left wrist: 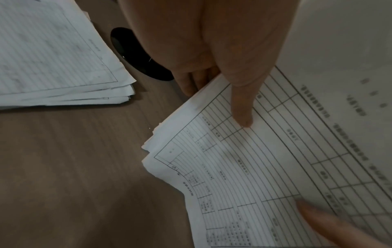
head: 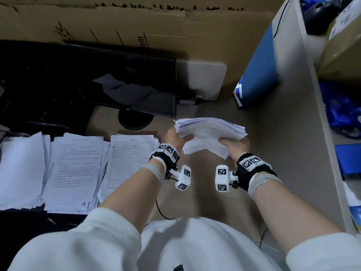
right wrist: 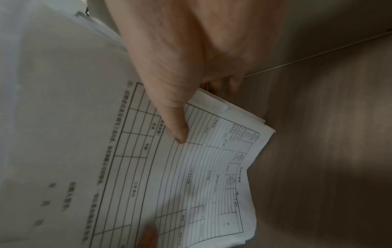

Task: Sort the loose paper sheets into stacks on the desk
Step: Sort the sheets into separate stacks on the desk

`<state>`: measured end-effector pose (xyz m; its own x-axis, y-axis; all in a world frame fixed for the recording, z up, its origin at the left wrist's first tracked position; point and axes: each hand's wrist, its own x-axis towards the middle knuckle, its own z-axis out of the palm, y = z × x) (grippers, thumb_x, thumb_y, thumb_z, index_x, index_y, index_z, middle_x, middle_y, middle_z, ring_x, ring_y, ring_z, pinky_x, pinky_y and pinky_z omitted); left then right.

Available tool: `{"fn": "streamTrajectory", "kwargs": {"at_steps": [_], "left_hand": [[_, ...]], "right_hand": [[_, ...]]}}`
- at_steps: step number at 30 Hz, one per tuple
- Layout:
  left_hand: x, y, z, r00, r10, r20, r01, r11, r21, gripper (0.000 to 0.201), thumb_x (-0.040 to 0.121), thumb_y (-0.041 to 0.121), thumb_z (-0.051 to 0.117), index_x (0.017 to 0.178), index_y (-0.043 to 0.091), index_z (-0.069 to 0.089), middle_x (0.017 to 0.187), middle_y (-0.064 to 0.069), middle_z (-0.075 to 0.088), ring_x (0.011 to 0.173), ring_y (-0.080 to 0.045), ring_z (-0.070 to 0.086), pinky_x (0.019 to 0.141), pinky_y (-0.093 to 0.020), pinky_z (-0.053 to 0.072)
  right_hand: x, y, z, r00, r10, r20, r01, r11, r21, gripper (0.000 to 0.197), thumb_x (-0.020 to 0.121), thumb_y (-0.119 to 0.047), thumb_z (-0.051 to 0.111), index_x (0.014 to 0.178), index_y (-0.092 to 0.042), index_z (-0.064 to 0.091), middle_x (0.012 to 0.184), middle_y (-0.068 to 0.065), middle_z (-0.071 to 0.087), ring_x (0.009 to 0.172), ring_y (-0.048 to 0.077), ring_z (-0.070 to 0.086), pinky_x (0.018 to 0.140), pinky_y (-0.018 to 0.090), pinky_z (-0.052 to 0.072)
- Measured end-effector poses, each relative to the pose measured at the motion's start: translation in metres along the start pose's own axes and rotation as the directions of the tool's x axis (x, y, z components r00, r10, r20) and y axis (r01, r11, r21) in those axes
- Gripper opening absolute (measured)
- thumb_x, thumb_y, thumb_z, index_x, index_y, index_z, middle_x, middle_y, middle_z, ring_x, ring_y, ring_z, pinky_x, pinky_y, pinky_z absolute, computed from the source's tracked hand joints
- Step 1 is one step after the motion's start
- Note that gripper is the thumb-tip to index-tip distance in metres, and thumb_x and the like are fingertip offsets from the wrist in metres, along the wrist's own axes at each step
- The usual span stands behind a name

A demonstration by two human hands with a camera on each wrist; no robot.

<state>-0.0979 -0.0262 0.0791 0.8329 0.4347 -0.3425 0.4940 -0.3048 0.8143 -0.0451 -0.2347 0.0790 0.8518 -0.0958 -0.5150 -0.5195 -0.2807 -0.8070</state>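
A thick bundle of printed form sheets (head: pixel 210 132) hangs in the air above the desk, held at both ends. My left hand (head: pixel 172 138) grips its left edge, thumb on the top sheet (left wrist: pixel 244 115) and fingers underneath. My right hand (head: pixel 233 146) grips the right end the same way, thumb (right wrist: pixel 178 129) pressing the ruled form (right wrist: pixel 191 176). The top sheet sags toward me. On the desk at the left lie three stacks: a form stack (head: pixel 130 159), a text-page stack (head: pixel 76 173) and a blank-faced stack (head: pixel 21 171).
A dark monitor (head: pixel 88 79) on a round base (head: pixel 135 120) stands behind the stacks. Cardboard (head: pixel 136 26) lines the back. A blue folder (head: pixel 257 69) leans on a grey partition (head: pixel 312 122) at the right. Bare brown desk (head: pixel 205 182) lies under my hands.
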Motion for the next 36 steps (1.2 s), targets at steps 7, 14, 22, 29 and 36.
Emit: {"fn": "streamTrajectory", "kwargs": {"at_steps": [7,14,22,29,36], "left_hand": [[0.011,0.021,-0.002,0.994,-0.1,-0.039,0.079,0.928,-0.364,0.039,0.068,0.034,0.089,0.095,0.016,0.068,0.095,-0.003,0.075,0.091,-0.021,0.072,0.078,-0.036,0.06],[0.01,0.011,0.012,0.983,-0.169,0.066,0.181,0.943,-0.28,0.034,0.079,0.019,0.083,0.106,0.004,0.069,0.1,-0.007,0.071,0.098,-0.026,0.069,0.08,-0.031,0.055],[-0.002,-0.016,-0.018,0.975,-0.166,0.149,0.21,0.91,-0.357,0.044,0.083,0.032,0.08,0.115,0.003,0.071,0.108,-0.01,0.074,0.103,-0.026,0.07,0.095,-0.042,0.056],[-0.028,-0.039,-0.058,0.99,-0.137,0.035,0.137,0.866,-0.481,0.044,0.092,0.019,0.068,0.132,0.006,0.056,0.12,-0.006,0.069,0.114,-0.026,0.066,0.09,-0.033,0.056],[-0.057,-0.057,-0.094,0.992,0.099,-0.075,-0.117,0.951,-0.287,0.097,0.084,-0.013,0.042,0.151,0.053,0.017,0.165,0.002,0.016,0.149,-0.011,0.023,0.116,-0.027,0.032]], "right_hand": [[0.016,-0.02,-0.004,0.997,0.02,0.071,-0.023,0.999,0.037,0.042,0.066,-0.033,0.088,0.096,-0.009,0.072,0.093,0.005,0.075,0.084,0.022,0.073,0.078,0.04,0.06],[0.019,0.003,0.007,0.974,0.212,0.084,-0.204,0.975,-0.087,0.06,0.07,-0.038,0.085,0.115,-0.003,0.064,0.108,0.011,0.071,0.093,0.029,0.07,0.089,0.046,0.057],[0.021,0.012,0.019,0.981,0.156,0.115,-0.149,0.987,-0.06,0.117,0.03,-0.082,0.082,0.124,-0.015,0.057,0.115,0.003,0.068,0.1,0.026,0.069,0.092,0.047,0.055],[-0.047,-0.015,0.049,0.958,0.122,0.258,-0.024,0.935,-0.354,0.091,0.075,-0.061,0.073,0.138,-0.002,0.047,0.135,0.009,0.057,0.123,0.029,0.056,0.105,0.046,0.045],[-0.107,-0.026,0.104,0.919,0.001,0.394,0.104,0.964,-0.244,0.032,0.1,-0.028,0.055,0.125,-0.01,0.06,0.119,0.009,0.068,0.1,0.023,0.066,0.093,0.037,0.052]]}}
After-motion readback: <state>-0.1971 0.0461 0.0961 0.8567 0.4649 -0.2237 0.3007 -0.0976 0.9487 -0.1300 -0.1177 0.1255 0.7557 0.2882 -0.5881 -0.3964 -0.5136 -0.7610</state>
